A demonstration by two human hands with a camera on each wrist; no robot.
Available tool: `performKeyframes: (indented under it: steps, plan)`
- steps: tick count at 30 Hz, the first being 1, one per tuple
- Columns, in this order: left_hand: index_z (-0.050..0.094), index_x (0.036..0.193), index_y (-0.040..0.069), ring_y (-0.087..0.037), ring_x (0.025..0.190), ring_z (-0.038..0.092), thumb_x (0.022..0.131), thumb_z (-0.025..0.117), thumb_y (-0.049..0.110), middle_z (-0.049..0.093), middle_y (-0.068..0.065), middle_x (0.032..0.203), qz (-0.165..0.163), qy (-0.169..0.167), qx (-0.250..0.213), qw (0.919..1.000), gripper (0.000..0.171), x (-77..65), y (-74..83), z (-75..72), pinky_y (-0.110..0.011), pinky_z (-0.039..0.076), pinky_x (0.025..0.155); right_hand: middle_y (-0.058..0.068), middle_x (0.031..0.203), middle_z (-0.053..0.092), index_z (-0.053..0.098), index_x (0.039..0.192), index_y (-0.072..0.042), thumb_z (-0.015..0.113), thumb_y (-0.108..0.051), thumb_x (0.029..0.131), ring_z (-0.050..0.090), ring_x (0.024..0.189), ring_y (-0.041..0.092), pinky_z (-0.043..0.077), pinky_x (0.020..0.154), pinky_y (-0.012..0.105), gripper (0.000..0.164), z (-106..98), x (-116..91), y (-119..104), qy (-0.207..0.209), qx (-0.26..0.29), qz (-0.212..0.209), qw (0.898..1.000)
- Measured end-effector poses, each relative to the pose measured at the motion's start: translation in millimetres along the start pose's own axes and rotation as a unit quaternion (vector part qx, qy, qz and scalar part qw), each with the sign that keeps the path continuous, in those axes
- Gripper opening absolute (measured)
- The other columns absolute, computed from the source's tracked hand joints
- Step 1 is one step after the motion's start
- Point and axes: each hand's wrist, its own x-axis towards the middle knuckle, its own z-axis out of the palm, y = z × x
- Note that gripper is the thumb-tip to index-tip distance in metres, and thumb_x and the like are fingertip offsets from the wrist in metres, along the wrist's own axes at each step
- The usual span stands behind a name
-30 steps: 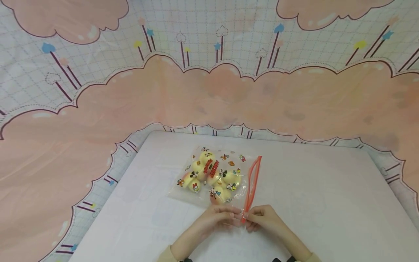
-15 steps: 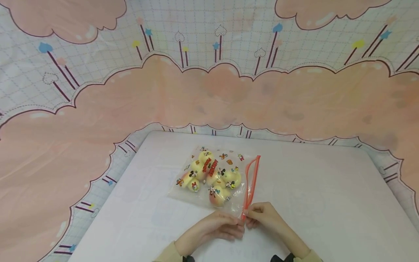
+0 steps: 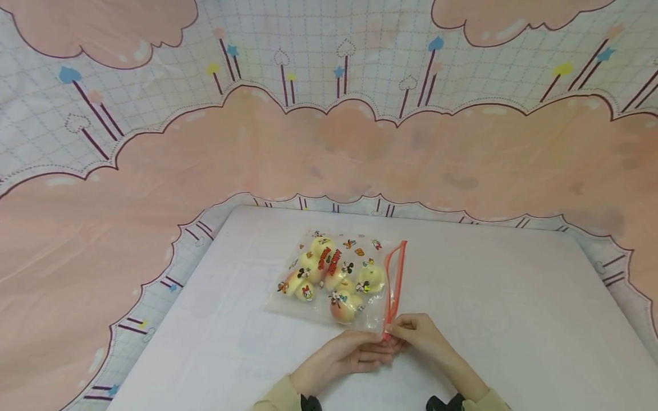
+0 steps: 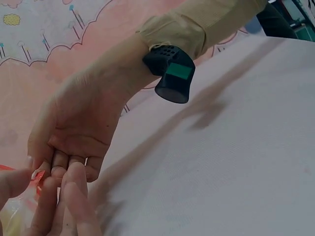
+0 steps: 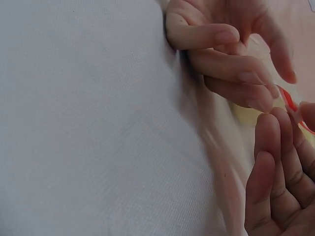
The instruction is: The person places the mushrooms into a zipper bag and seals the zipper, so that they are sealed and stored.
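Observation:
A clear zip bag (image 3: 319, 308) with cartoon prints and a red zip strip (image 3: 401, 262) lies on the white table, its zip end toward the right. Through the film show several round, pale yellow peach-like pieces (image 3: 371, 278). My right hand (image 3: 424, 337) pinches the near end of the strip between thumb and forefinger. Beside it, my left hand (image 3: 354, 351) has its fingers nearly straight by the same corner. In the right wrist view, the left thumb (image 5: 280, 51) stands a little apart from its fingers, with the red strip close to the tips.
White cloth covers the table (image 3: 504, 297). Behind it rises a patterned pink and white curtain (image 3: 360, 148). A dark device (image 4: 174, 73) is strapped at a wrist below a beige sleeve (image 4: 197, 24).
The left hand first drew back from the bag's corner, then came right and forward to the zip end. The right hand shifted slightly forward, still pinching; the strip's near end moved away a little.

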Motion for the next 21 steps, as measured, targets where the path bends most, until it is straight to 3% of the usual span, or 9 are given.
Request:
performKeyframes:
  steps: [9,15,21]
  plan:
    - [0.068,0.115,0.006,-0.013,0.094,0.07,0.092,0.06,0.026,0.069,-0.012,0.116,0.005,0.0,-0.02,0.9998,0.031,9.2,1.5,8.3,-0.023,0.052,0.077,0.008,0.074,0.071,0.066,0.092,0.011,0.062,-0.016,0.09,0.058,0.061,0.003,0.047,0.056,0.021,0.028,-0.6,2.2,-0.3,0.032,-0.014,-0.002,0.999]
    - [0.069,0.108,0.005,-0.01,0.085,0.07,0.093,0.058,0.018,0.073,-0.009,0.106,0.013,0.01,-0.051,0.9986,0.024,8.9,2.8,12.4,-0.021,0.053,0.073,0.002,0.071,0.067,0.064,0.089,0.012,0.062,-0.016,0.089,0.057,0.06,0.003,0.046,0.055,0.02,0.028,-0.9,3.2,-0.5,0.034,-0.011,0.003,0.999]
    - [0.071,0.1,0.009,-0.01,0.083,0.07,0.093,0.056,0.015,0.075,-0.004,0.096,0.017,-0.001,-0.06,0.998,0.018,8.1,1.3,11.3,-0.021,0.053,0.074,0.0,0.074,0.066,0.067,0.093,0.01,0.065,-0.019,0.088,0.053,0.062,0.003,0.044,0.056,0.02,0.03,-0.8,1.8,0.1,0.035,-0.023,0.013,0.999]
